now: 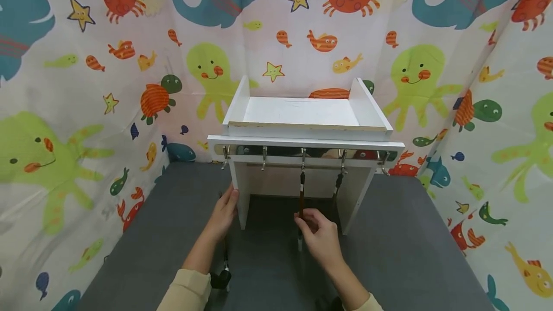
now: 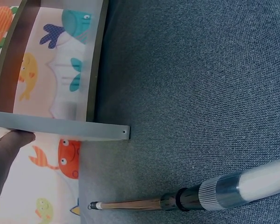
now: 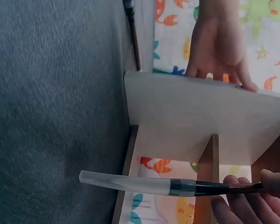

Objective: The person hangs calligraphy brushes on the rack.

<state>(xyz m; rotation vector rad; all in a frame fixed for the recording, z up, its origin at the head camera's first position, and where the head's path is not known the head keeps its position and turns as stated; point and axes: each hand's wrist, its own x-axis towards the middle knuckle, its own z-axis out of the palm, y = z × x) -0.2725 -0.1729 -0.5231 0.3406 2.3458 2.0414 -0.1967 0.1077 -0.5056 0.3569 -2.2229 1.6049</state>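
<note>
My right hand (image 1: 321, 236) pinches the brown handle of a calligraphy brush (image 1: 302, 191), which hangs upright from the middle hook (image 1: 303, 157) of a white shelf rack (image 1: 304, 134). A translucent cap covers this brush's (image 3: 144, 183) tip in the right wrist view. Against the outer face of the rack's left side panel (image 3: 177, 105) my left hand (image 1: 224, 210) rests, its fingertips partly hidden by the panel. A second brush (image 1: 337, 188) hangs from the hook to the right, partly behind my right hand. Another capped brush (image 2: 177, 200) shows near my left hand; its upper end is hidden.
More metal hooks (image 1: 264, 157) line the rack's front rail. The rack stands on a dark grey surface (image 1: 402, 253). Behind and at both sides hangs a curtain (image 1: 129, 71) printed with sea animals. A dark object (image 1: 221, 280) sits by my left wrist.
</note>
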